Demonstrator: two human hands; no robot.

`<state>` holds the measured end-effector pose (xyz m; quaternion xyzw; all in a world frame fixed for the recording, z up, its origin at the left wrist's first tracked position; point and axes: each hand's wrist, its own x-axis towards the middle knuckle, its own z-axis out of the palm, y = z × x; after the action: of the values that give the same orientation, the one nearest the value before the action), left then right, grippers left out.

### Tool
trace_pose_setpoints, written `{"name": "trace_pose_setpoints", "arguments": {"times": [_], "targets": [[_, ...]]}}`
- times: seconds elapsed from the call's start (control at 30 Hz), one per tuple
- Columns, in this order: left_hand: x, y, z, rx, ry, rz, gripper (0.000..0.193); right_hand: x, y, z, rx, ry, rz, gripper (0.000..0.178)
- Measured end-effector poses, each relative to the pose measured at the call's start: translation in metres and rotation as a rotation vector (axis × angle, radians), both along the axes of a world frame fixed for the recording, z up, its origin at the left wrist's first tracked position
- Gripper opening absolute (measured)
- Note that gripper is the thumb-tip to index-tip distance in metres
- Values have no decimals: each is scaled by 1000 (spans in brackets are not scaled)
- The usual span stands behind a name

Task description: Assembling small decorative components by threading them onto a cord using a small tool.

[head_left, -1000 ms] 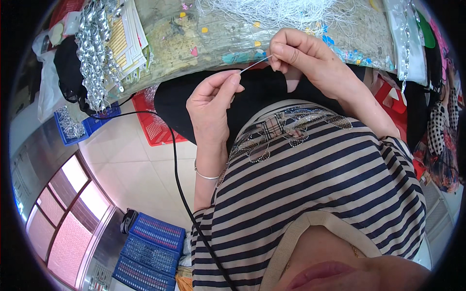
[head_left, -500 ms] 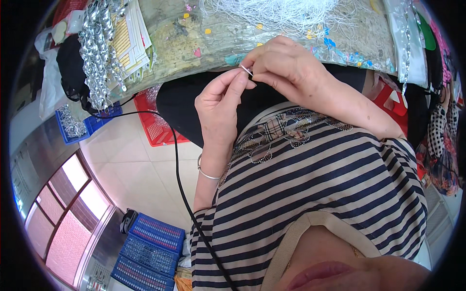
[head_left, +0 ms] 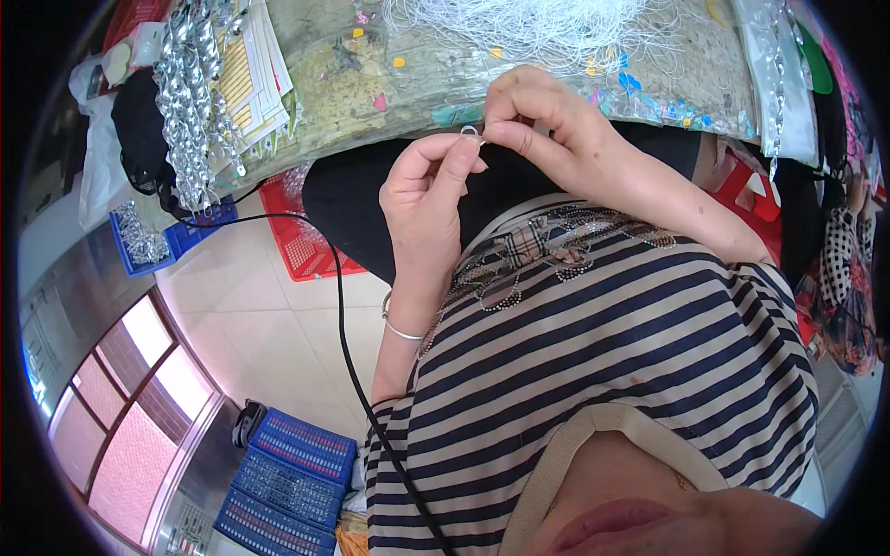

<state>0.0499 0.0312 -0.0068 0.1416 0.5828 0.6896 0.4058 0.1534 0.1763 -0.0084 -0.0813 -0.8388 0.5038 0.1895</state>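
Observation:
My left hand [head_left: 428, 185] pinches a small silvery ring [head_left: 469, 129] between thumb and forefinger, just off the table's front edge. The ring's upper curve shows above the fingertips; its lower part is hidden. My right hand [head_left: 547, 120] meets it from the right, thumb and forefinger pressed together beside the ring. Whatever lies in that pinch is too small to make out. Beyond both hands, a tangled heap of white thread [head_left: 556, 28] lies on the worn table [head_left: 324, 102].
Strands of silvery twisted pieces [head_left: 190, 111] hang over the table's left edge, next to paper cards [head_left: 260, 79]. Below stand a red basket [head_left: 301, 246] and a blue tray [head_left: 139, 255]. A black cable [head_left: 340, 315] runs down my left side. Blue cases [head_left: 283, 482] sit on the floor.
The silvery piece showed as a slanted line between my fingertips; now its curve is seen. My right hand has shifted slightly right, its fingers more bent, and my left hand has moved slightly right.

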Motion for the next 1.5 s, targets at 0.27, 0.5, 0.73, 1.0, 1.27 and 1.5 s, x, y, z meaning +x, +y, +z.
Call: {"name": "trace_pose_setpoints", "arguments": {"times": [0.27, 0.5, 0.73, 1.0, 1.27, 1.5], "targets": [[1, 0, -2, -74, 253, -99, 9, -2, -1, 1, -387, -215, 2, 13], [-1, 1, -3, -24, -66, -94, 11, -10, -2, 2, -180, -60, 0, 12], [-3, -1, -3, -6, -204, -102, 12, -15, 3, 1, -354, -108, 43, 10], [-1, -2, -1, -63, -12, -16, 10, -5, 4, 18, -259, -106, -107, 11], [1, -1, -5, -76, 297, -69, 8, 0, -1, 10, 103, 26, -52, 7], [7, -2, -9, -103, 293, -36, 8, -1, -3, 9, 275, 23, -82, 11]]}}
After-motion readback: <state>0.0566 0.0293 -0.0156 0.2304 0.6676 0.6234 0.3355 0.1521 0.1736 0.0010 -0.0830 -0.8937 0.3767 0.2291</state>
